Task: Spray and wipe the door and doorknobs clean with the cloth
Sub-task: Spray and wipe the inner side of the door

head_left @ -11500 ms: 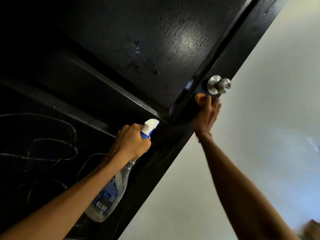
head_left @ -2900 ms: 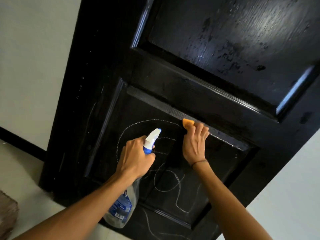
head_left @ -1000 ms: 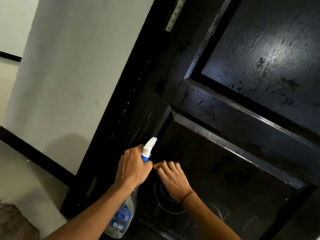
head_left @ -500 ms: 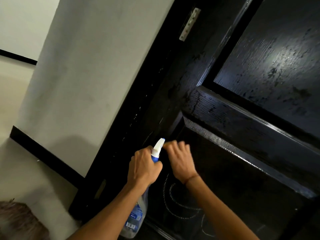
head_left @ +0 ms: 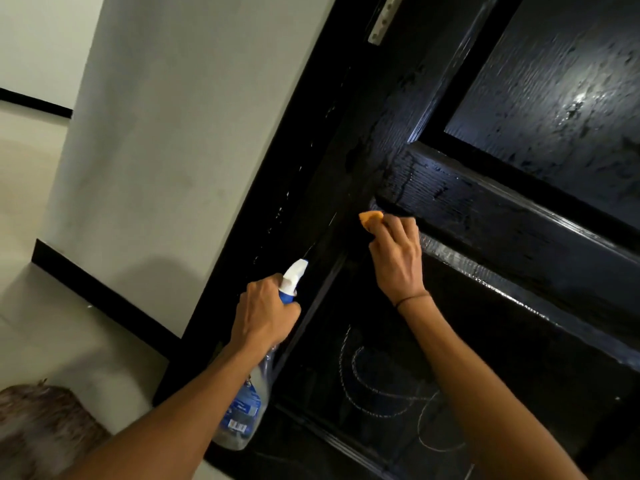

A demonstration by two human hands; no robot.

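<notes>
Just above the right hand (head_left: 396, 261), a small orange cloth (head_left: 370, 219) is pinched against the glossy black panelled wooden door (head_left: 519, 216), while a clear plastic spray bottle (head_left: 242, 403) is gripped by the left hand (head_left: 265, 315) beside the pale wall (head_left: 166, 140).

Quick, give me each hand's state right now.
Left hand: grips the spray bottle by its neck.
Right hand: holds the orange cloth against the black door.
</notes>
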